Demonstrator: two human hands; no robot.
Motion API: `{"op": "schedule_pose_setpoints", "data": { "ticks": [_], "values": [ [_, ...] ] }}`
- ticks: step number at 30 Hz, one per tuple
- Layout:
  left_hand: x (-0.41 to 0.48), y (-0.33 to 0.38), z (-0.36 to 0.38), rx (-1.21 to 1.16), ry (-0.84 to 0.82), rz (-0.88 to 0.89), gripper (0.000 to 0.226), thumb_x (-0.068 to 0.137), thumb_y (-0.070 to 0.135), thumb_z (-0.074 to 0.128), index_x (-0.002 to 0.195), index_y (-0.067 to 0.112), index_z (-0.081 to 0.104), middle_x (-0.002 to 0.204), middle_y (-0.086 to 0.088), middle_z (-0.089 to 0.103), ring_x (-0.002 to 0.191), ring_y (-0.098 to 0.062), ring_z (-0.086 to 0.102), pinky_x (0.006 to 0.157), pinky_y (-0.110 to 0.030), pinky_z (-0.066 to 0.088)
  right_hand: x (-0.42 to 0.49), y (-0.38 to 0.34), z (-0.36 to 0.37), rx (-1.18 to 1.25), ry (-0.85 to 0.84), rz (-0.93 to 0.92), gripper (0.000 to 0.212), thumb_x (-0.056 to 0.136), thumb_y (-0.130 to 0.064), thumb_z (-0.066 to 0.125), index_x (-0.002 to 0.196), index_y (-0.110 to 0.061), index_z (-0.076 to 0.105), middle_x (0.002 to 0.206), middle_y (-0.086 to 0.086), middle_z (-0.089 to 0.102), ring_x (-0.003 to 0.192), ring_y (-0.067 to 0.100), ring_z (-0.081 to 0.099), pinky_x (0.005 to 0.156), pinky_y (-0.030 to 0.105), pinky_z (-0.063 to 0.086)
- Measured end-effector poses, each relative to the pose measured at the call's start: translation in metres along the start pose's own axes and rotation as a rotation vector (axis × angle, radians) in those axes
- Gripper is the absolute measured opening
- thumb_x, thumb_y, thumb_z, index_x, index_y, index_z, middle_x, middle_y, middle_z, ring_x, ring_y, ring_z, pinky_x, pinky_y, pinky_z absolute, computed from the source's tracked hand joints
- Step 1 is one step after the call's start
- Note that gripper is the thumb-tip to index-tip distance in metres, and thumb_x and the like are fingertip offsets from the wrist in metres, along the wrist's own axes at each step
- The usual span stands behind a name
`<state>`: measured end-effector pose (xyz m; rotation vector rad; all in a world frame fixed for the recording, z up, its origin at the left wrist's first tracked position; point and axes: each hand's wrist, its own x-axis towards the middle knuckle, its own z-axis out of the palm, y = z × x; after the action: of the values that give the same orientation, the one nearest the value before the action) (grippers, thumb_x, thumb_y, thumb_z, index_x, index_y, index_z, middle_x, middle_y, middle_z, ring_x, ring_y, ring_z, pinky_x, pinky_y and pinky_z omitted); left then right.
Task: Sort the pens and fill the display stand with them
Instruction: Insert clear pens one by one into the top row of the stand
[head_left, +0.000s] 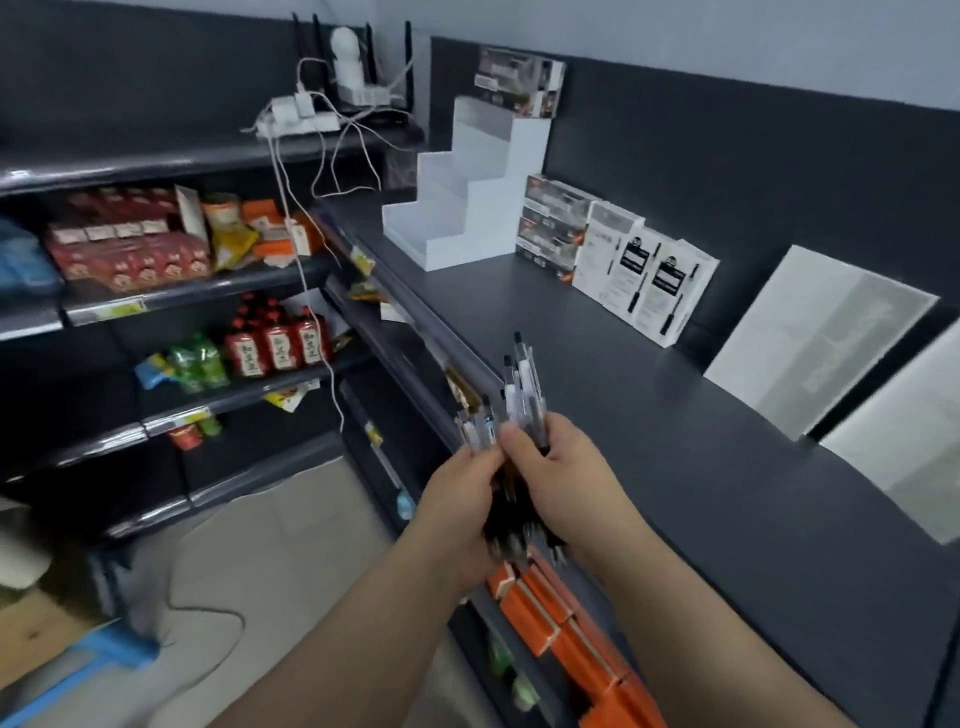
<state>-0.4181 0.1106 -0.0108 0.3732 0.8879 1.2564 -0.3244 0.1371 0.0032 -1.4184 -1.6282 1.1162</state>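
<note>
Pens sit bunched in both hands near the front edge of the dark surface. The left hand grips the bundle low down, and the right hand wraps its fingers round the barrels, clamped on them. Sorting looks barely begun. Farther back, the white stepped display stand shows no pens in its tiers, so filling it seems to lie entirely ahead. Pen boxes stand just beside it.
</note>
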Motion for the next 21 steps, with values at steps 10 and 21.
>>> {"op": "schedule_pose_setpoints", "data": {
  "ticks": [10, 21],
  "values": [
    [0.092, 0.117, -0.036, 0.007, 0.148, 0.12, 0.023, 0.095, 0.024, 0.051, 0.108, 0.01, 0.066, 0.095, -0.014, 0.073, 0.08, -0.025, 0.071, 0.056, -0.03, 0.055, 0.155, -0.031, 0.092, -0.175, -0.011, -0.222, 0.041, 0.094, -0.049, 0.024, 0.084, -0.02, 0.051, 0.085, -0.003, 0.059, 0.082, 0.015, 0.059, 0.076, 0.039, 0.051],
    [0.179, 0.232, -0.126, 0.069, 0.251, 0.189, 0.023, 0.096, 0.022, 0.05, 0.111, 0.012, 0.065, 0.098, -0.013, 0.073, 0.087, -0.024, 0.07, 0.059, -0.029, 0.054, 0.281, -0.071, 0.206, -0.227, -0.104, -0.341, 0.036, 0.1, -0.031, 0.027, 0.124, -0.021, 0.052, 0.106, -0.005, 0.042, 0.104, 0.008, 0.038, 0.087, 0.02, 0.031]
  ]
}}
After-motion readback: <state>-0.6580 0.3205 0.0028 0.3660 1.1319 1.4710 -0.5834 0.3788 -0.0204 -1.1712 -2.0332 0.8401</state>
